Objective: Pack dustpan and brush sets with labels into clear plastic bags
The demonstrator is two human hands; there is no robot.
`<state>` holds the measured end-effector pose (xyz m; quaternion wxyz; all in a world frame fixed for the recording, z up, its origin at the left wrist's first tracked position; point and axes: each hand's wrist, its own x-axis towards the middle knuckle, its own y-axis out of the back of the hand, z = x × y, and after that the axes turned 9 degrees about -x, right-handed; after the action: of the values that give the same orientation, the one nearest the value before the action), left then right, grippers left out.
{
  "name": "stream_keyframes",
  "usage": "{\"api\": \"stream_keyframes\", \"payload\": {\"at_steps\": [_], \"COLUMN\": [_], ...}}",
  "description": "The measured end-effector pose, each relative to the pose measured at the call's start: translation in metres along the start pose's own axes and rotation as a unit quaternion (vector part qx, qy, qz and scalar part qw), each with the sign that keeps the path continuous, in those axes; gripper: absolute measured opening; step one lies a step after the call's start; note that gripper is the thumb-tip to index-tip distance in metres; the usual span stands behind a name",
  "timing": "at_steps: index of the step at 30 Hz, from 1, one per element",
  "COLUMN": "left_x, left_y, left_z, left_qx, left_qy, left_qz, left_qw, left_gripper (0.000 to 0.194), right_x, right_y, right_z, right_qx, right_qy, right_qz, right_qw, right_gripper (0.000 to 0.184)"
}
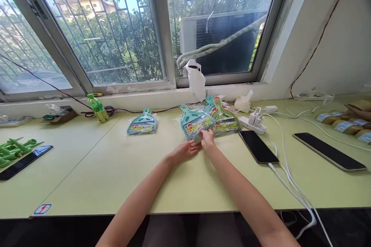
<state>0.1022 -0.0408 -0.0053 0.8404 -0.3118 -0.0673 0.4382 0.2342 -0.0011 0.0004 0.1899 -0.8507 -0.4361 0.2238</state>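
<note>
A teal dustpan and brush set in clear plastic wrap, with a printed label, is tilted up in front of me, handle pointing away. My right hand pinches its lower right edge, thumb on the front. At the lower left edge, my left hand grips the wrap low over the table, its fingers partly hidden. Right behind stands a pile of wrapped sets, with a green dustpan set at the front and more teal handles behind it. Another wrapped teal dustpan set lies apart to the left.
A phone with a white cable and a power strip sit to the right, beside a tablet-like device. Leftward are a green bottle, green plastic pieces and a dark phone. Windows border the table's back.
</note>
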Motion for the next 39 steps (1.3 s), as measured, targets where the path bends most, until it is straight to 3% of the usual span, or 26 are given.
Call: {"api": "stream_keyframes", "payload": {"at_steps": [4, 10, 13, 19, 26, 32, 39], "left_x": [0.006, 0.000, -0.007, -0.011, -0.006, -0.001, -0.005], "left_y": [0.009, 0.020, 0.015, 0.006, 0.018, 0.026, 0.026], "left_z": [0.012, 0.028, 0.027, 0.029, 0.036, 0.027, 0.033], "left_qx": [0.014, 0.050, 0.095, 0.159, 0.137, 0.153, 0.176], "left_qy": [-0.066, -0.186, -0.166, -0.100, -0.210, -0.216, -0.211], "left_qz": [0.086, 0.152, 0.139, 0.033, 0.107, 0.148, 0.133], "left_qw": [0.994, 0.969, 0.972, 0.982, 0.962, 0.953, 0.952], "left_gripper": [0.035, 0.047, 0.058, 0.066, 0.067, 0.077, 0.069], "right_x": [-0.006, -0.022, -0.021, -0.007, -0.007, -0.006, 0.000], "right_y": [-0.003, -0.008, -0.007, -0.003, -0.003, -0.003, 0.000], "right_z": [0.002, 0.015, 0.011, -0.004, 0.006, 0.010, 0.011], "right_qx": [0.030, 0.012, 0.008, 0.010, 0.004, -0.020, -0.061], "right_qy": [-0.033, -0.062, -0.053, -0.004, -0.014, 0.001, -0.007], "right_qz": [-0.051, -0.129, -0.150, -0.171, -0.176, -0.205, -0.244], "right_qw": [0.998, 0.990, 0.987, 0.985, 0.984, 0.979, 0.968], "right_gripper": [0.024, 0.025, 0.026, 0.026, 0.029, 0.031, 0.029]}}
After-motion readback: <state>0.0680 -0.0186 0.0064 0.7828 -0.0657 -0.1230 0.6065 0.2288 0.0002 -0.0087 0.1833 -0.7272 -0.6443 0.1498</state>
